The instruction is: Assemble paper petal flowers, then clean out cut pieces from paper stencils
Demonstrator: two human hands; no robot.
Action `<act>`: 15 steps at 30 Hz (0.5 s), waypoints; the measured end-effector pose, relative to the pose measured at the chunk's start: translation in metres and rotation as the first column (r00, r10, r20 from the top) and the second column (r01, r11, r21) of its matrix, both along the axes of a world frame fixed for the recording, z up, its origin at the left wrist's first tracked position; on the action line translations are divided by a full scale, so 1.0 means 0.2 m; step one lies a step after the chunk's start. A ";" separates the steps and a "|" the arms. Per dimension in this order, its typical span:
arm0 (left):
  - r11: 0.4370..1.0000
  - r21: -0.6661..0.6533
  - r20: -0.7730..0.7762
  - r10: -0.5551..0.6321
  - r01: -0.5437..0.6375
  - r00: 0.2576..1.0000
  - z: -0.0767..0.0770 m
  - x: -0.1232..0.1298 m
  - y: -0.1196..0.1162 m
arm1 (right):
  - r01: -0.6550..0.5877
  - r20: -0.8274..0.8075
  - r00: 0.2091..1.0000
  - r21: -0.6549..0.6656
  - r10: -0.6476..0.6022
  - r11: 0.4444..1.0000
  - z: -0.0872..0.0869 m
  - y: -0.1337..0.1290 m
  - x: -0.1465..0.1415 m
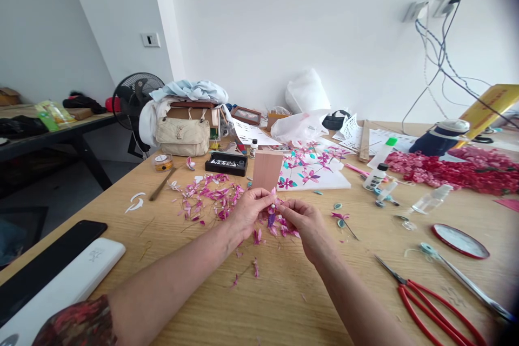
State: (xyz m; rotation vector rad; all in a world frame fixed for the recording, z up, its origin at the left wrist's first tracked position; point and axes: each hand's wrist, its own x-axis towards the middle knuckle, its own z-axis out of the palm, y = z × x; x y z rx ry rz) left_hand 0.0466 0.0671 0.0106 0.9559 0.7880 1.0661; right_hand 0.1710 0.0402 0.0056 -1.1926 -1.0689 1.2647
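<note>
Both hands meet over the middle of the table, pinching one small artificial flower [272,208] with pink and purple petals and a pale centre. My left hand [252,210] grips it from the left, thumb and forefinger closed. From the right, my right hand [303,219] holds its edge between closed fingertips. Loose magenta petals [214,194] with thin wires are spread to the left and beneath the hands. Just behind stands a wooden block [266,170]. Finished-looking pink flowers with teal leaves [310,162] rest on a white sheet [332,179]. A single flower stem [344,219] lies right of my right hand.
Red-handled scissors [421,303], a red-rimmed dish [460,240] and small bottles [376,177] sit on the right. A black tray [226,164] and a beige handbag [183,135] stand behind. At left lie a phone [52,265] and a white power bank [77,286].
</note>
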 end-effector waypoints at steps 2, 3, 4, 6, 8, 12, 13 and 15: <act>1.000 0.004 0.001 0.015 -0.015 1.000 -0.01 0.01 0.00 | 0.028 -0.038 0.999 0.002 -0.028 1.000 0.00 -0.01 -0.01; 1.000 0.010 0.008 0.022 -0.023 1.000 -0.01 0.01 0.00 | 0.042 -0.069 0.997 0.000 -0.042 0.999 -0.01 -0.01 -0.02; 0.999 0.017 0.018 0.029 -0.029 0.999 -0.02 0.01 0.00 | 0.054 -0.107 0.993 -0.008 -0.055 0.999 -0.01 -0.01 -0.03; 0.999 0.018 0.036 0.039 -0.040 0.999 -0.02 0.01 0.00 | 0.060 -0.201 0.977 -0.042 -0.067 0.997 -0.03 -0.02 -0.05; 0.999 0.004 0.043 0.047 -0.047 0.998 -0.03 0.01 0.00 | 0.041 -0.307 0.949 -0.085 -0.065 0.996 -0.04 -0.02 -0.06; 0.999 -0.008 0.061 0.036 -0.036 0.997 -0.04 0.00 0.01 | 0.002 -0.405 0.913 -0.109 -0.046 0.994 -0.05 -0.02 -0.06; 1.000 -0.012 0.064 0.026 -0.025 0.998 -0.04 0.00 0.01 | 0.010 -0.381 0.923 -0.096 -0.046 0.995 -0.05 -0.02 -0.06; 1.000 -0.021 0.056 0.010 -0.008 0.998 -0.04 0.00 0.01 | 0.049 -0.291 0.955 -0.057 -0.063 0.997 -0.04 -0.02 -0.06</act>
